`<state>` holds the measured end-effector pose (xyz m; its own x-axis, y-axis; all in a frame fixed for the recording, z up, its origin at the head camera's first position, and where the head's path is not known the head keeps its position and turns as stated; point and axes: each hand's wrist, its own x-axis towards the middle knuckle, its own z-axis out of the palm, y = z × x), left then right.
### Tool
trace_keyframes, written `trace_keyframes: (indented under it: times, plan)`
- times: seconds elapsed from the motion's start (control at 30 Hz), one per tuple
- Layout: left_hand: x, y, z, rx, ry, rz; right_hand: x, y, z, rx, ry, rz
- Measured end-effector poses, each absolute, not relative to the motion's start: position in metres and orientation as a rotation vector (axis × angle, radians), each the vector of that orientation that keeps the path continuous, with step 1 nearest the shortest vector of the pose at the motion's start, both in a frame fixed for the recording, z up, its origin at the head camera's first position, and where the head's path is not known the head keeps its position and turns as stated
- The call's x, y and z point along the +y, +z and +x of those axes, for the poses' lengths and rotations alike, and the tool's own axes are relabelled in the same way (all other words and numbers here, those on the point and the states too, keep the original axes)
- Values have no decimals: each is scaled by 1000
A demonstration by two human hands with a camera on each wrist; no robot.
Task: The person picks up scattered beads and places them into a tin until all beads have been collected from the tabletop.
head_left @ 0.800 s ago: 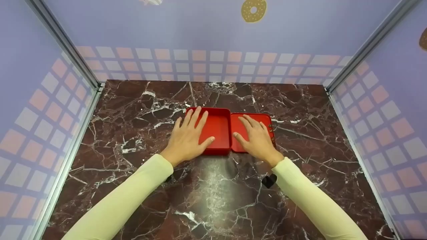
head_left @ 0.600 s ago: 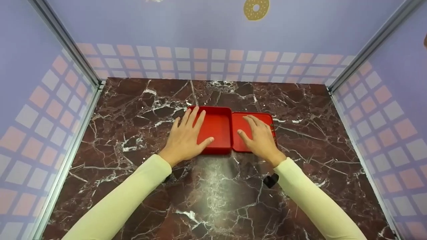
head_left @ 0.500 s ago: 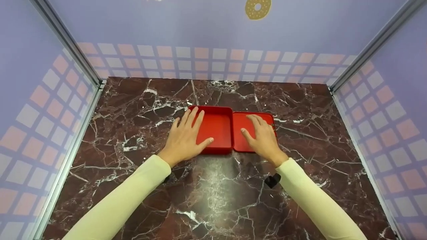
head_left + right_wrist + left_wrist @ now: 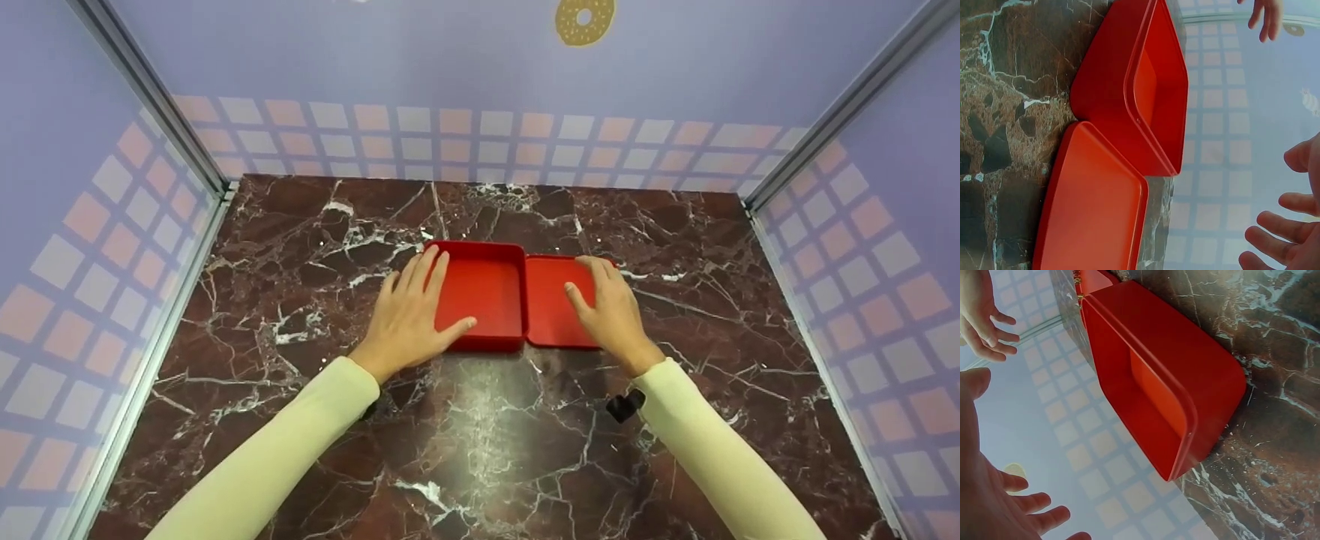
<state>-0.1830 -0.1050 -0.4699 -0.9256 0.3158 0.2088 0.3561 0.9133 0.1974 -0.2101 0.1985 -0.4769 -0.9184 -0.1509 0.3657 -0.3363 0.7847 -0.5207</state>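
Note:
An open red box (image 4: 480,296) with nothing inside stands on the dark marbled tabletop. Its red lid (image 4: 553,304) lies flat with the hollow side up, right against the box's right side. My left hand (image 4: 405,319) hovers above the box's left edge with fingers spread. Over the right half of the lid, my right hand (image 4: 611,311) is held with fingers loosely extended, hiding the lid's right edge. In both wrist views the hands are raised apart from the box (image 4: 1185,354) and the lid (image 4: 1092,208), holding nothing.
Lilac walls with pink and white tiles (image 4: 450,146) enclose the table on the back and both sides. Metal corner posts (image 4: 146,86) run up at the left and right. A small black device (image 4: 625,405) shows at the right wrist.
My right hand has moved right across the lid, uncovering its left half and middle. My left hand has drifted slightly left and toward me. The box and lid stay together.

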Motion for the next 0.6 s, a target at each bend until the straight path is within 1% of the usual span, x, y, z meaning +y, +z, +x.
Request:
trace_keyframes:
  times: [0.23, 0.6]
  plan:
    - [-110, -480, -180, -2907, -390, -510, 203, -485, -211, -2670, 889, 317]
    - [-123, -496, -182, -2955, -419, -456, 209, -503, -206, -2618, 986, 335]
